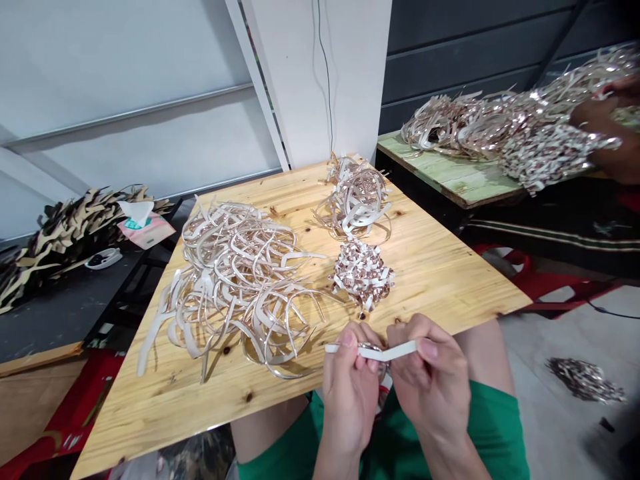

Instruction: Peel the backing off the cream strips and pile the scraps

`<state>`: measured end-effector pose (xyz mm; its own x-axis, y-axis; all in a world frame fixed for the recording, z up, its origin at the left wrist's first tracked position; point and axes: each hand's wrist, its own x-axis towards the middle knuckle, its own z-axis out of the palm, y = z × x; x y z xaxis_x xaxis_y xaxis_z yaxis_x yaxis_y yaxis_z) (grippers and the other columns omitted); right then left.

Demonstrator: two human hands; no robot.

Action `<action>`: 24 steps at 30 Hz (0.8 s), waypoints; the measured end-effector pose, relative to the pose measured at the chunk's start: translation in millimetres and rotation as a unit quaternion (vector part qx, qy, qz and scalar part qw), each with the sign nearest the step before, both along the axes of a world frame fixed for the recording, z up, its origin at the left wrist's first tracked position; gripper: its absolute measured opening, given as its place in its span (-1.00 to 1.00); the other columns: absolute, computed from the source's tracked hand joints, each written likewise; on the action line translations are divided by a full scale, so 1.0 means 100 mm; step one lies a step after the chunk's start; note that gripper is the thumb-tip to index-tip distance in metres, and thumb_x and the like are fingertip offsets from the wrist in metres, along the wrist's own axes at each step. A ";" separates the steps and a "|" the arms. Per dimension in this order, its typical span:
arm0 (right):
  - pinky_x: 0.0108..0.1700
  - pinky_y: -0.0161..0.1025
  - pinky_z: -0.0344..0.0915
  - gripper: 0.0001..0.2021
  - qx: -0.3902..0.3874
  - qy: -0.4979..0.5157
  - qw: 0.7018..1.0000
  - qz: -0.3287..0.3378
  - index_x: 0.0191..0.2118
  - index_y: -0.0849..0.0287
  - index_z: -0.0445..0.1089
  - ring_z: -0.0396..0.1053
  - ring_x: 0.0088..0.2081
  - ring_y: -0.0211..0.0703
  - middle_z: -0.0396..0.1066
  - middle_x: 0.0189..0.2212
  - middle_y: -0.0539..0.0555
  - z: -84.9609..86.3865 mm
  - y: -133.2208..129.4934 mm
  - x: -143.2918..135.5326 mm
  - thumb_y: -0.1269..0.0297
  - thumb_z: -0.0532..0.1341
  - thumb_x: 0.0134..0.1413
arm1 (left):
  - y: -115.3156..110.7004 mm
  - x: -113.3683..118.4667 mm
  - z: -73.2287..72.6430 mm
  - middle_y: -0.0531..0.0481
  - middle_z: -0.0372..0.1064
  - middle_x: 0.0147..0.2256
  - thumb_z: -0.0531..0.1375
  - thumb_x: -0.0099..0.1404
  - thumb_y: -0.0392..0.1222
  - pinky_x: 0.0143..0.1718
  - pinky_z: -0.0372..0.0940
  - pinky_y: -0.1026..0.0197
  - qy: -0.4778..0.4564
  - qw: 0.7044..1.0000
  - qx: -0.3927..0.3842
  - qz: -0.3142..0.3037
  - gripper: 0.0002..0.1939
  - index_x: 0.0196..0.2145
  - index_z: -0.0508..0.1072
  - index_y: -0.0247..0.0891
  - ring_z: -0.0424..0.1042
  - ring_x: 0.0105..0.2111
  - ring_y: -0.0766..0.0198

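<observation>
Between my two hands is a short white strip, bent near its middle point(400, 349). My left hand point(349, 390) is closed, pinching the left part of it between thumb and fingers. A shiny, curved bit shows behind the strip by those fingers; I cannot make out what it is. The right end is pinched by my right hand point(434, 381), also closed. Just beyond the hands lies a pile of short, shiny rose-gold and white pieces point(363, 273). Long curled strips, white on one side and metallic on the other, form a big heap point(240, 267) on the left.
Another bundle of curled strips point(357, 197) sits at the far end of the wooden table point(435, 260). A tissue pack point(147, 231) rests on the dark left table. At right, a co-worker's hands point(613, 127) are over more strips. Cut pieces point(585, 380) lie on the floor.
</observation>
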<state>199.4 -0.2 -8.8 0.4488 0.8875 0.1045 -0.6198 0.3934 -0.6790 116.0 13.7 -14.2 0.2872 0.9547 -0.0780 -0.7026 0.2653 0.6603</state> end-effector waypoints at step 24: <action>-0.64 -0.38 0.07 -0.66 -0.034 0.072 0.997 -0.011 -0.60 0.07 0.26 -0.16 -0.68 -0.27 -0.14 -0.75 -0.18 0.16 0.04 -0.06 0.26 0.25 0.20 | -0.21 0.04 -0.24 0.12 0.26 -0.50 0.46 0.26 0.27 -0.40 0.23 0.28 0.160 0.978 -0.119 0.062 -0.52 -0.38 0.48 -0.21 0.25 -0.46 0.31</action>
<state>193.5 3.8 6.8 0.4745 0.8800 -0.0226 -0.7050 0.3645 -0.6084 119.7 -7.0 -38.0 0.0953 0.9241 -0.3702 -0.5061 0.3652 0.7814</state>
